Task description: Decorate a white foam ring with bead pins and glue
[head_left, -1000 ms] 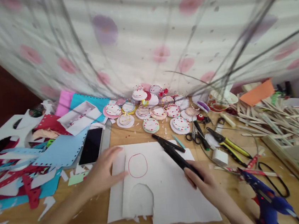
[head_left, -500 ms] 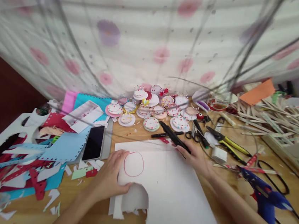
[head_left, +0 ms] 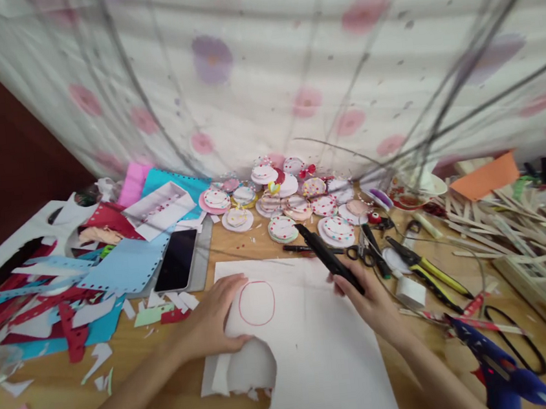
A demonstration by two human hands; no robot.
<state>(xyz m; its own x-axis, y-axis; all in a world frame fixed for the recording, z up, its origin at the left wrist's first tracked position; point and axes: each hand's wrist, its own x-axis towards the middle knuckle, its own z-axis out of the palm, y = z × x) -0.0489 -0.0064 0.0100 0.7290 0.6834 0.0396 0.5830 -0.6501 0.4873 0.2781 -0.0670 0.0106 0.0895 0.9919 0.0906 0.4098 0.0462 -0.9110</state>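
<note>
A white sheet of cardboard (head_left: 328,355) lies in front of me, with a red circle (head_left: 257,303) drawn near its upper left and a large curved cut-out at its lower left. My left hand (head_left: 216,318) rests at the sheet's left edge, thumb and fingers spread around the circle's left side. In my right hand (head_left: 368,295) is a black utility knife (head_left: 327,251), tilted with its tip towards the upper left, above the sheet's upper right. A black pen (head_left: 297,248) lies behind the sheet, partly hidden by the knife.
Several small round paper hats (head_left: 283,228) stand at the back. A phone (head_left: 177,260) and paper scraps (head_left: 76,329) lie left. On the right are scissors (head_left: 361,254), yellow-black pliers (head_left: 431,275), a blue glue gun (head_left: 494,363) and wooden sticks (head_left: 513,218).
The knife has lifted slightly and moved right relative to the sheet with my right hand. My left hand stays at the sheet's edge. The whole view has shifted a little.
</note>
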